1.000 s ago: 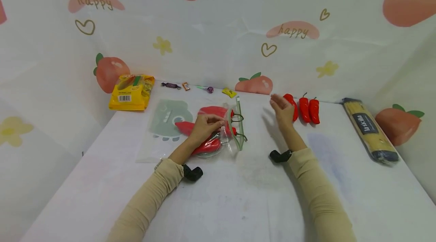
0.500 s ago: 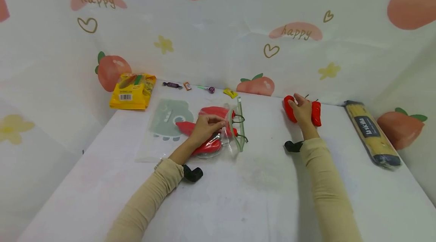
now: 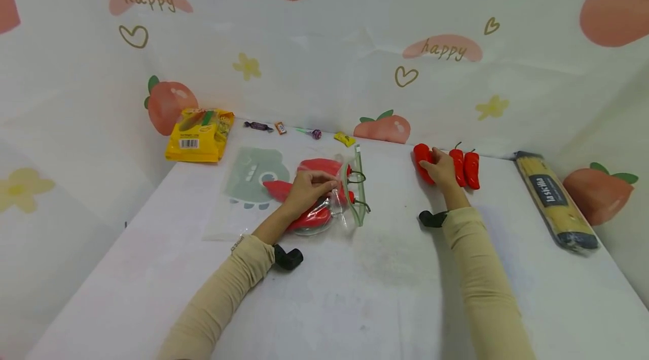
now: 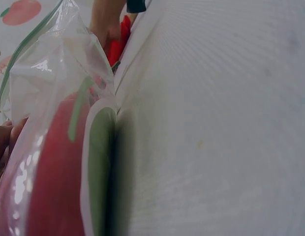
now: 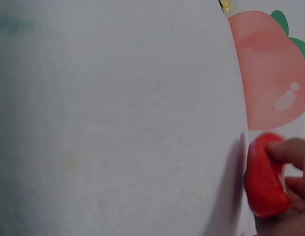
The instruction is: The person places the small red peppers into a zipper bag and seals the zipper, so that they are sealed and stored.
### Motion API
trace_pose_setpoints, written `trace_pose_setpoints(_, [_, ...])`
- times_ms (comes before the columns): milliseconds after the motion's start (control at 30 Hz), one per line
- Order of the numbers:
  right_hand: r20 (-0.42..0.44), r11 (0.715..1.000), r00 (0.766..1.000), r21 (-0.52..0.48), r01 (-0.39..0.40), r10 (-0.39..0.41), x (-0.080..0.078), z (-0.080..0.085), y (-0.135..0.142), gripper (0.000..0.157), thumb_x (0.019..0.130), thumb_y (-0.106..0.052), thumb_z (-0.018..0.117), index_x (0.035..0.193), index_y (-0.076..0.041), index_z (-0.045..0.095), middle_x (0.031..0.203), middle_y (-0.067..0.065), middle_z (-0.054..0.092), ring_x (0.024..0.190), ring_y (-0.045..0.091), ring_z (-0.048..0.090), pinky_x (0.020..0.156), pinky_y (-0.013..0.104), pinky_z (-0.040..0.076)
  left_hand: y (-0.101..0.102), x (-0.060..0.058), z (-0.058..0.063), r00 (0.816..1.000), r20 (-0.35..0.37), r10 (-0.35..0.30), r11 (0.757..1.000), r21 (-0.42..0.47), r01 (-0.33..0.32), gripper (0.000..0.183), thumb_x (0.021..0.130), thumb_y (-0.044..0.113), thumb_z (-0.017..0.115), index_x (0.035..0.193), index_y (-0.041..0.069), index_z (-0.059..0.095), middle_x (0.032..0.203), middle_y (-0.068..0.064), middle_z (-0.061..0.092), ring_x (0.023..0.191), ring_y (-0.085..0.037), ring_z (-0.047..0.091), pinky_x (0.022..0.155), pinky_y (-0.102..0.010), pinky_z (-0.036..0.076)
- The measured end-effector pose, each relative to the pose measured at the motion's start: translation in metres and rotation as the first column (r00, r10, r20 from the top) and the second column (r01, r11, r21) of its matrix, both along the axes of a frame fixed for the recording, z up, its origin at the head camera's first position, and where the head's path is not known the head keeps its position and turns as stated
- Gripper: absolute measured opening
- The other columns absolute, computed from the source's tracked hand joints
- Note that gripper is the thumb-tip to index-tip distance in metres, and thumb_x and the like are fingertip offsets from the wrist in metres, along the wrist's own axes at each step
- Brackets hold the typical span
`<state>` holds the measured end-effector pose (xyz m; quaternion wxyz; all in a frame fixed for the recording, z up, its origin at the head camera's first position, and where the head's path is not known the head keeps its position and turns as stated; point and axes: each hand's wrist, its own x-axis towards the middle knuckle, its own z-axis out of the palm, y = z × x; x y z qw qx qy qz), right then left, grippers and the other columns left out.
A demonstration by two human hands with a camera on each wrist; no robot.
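Note:
My left hand (image 3: 303,194) pinches the upper film of a clear zip bag (image 3: 218,227) with a green dinosaur print. Several red chili peppers (image 3: 310,218) lie inside, two stems sticking out past the green-edged mouth, which gapes to the right. In the left wrist view the bag film (image 4: 42,66) bulges over a red pepper (image 4: 59,172). On the right, my right hand (image 3: 443,170) grips a plump red chili pepper (image 3: 423,160) between thumb and fingers; the right wrist view shows this pepper (image 5: 265,184) close to the tabletop. Two more red chili peppers (image 3: 457,166) lie just right of that hand.
A yellow snack bag (image 3: 195,140) stands at the back left. Along the back edge lie wrapped candies (image 3: 258,126), a lollipop (image 3: 315,134) and a yellow candy (image 3: 345,139). A pasta pack (image 3: 555,202) lies at the right. A printed cloth wall (image 3: 324,67) rises behind the table.
My right hand has reached right to the loose peppers and taken hold of the leftmost one, then shifted it slightly left. The left hand keeps its pinch on the bag.

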<state>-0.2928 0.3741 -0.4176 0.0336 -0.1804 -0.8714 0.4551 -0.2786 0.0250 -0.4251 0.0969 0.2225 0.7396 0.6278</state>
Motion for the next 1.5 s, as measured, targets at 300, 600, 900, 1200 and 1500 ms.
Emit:
trace_pose_setpoints(300, [-0.227,0.971,0.968,-0.184,-0.149,0.105,0.004,0.01,-0.032,0.067,0.09,-0.011,0.054,0.147,-0.021,0.021,0.147,0.013,0.028,0.128,0.03,0.038,0.103,0.045,0.04,0.0,-0.001,0.002,1.0,0.006,-0.012,1.0,0.029,0.012,0.022,0.086,0.013,0.064,0.101,-0.001,0.068,0.099,-0.017,0.069,0.071,-0.006,0.065,0.07,-0.023,0.056])
trace_pose_setpoints(600, [-0.356,0.934,0.934,-0.326,-0.149,0.025,0.013,0.025,-0.076,0.06,0.088,-0.008,0.055,0.142,-0.015,0.028,0.125,0.008,0.039,0.105,0.019,0.051,0.094,0.034,0.049,-0.001,0.0,0.004,1.0,0.004,-0.015,1.0,0.016,0.015,0.02,0.086,0.013,0.063,0.101,0.0,0.068,0.101,-0.016,0.069,0.075,-0.01,0.067,0.073,-0.026,0.056])
trace_pose_setpoints(900, [-0.314,0.88,0.936,-0.475,-0.008,-0.161,0.031,0.018,-0.117,0.048,0.09,-0.023,0.058,0.126,-0.005,0.033,0.133,0.01,0.04,0.118,0.028,0.05,0.091,0.035,0.049,-0.001,-0.001,0.004,1.0,0.004,-0.008,1.0,0.017,0.008,0.023,0.086,0.014,0.063,0.103,-0.001,0.067,0.102,-0.017,0.069,0.08,-0.011,0.067,0.074,-0.025,0.056])
trace_pose_setpoints(1200, [-0.251,0.891,0.95,-0.45,0.055,-0.186,0.04,0.0,-0.14,0.045,0.087,-0.025,0.063,0.119,-0.003,0.04,0.118,0.014,0.052,0.098,0.016,0.054,0.085,0.025,0.052,-0.001,0.003,0.007,1.0,-0.017,-0.007,0.999,0.034,0.007,0.02,0.086,0.012,0.063,0.101,-0.002,0.068,0.1,-0.018,0.069,0.081,-0.012,0.067,0.074,-0.024,0.056])
trace_pose_setpoints(1500, [-0.309,0.932,0.909,-0.316,0.179,-0.279,0.047,-0.005,-0.121,0.045,0.084,-0.028,0.066,0.115,-0.004,0.044,0.117,0.009,0.05,0.1,0.017,0.05,0.069,0.008,0.047,0.0,0.001,0.005,0.999,-0.05,0.008,0.999,0.046,-0.006,0.021,0.086,0.013,0.064,0.099,-0.003,0.068,0.097,-0.019,0.069,0.077,-0.01,0.067,0.073,-0.024,0.056])
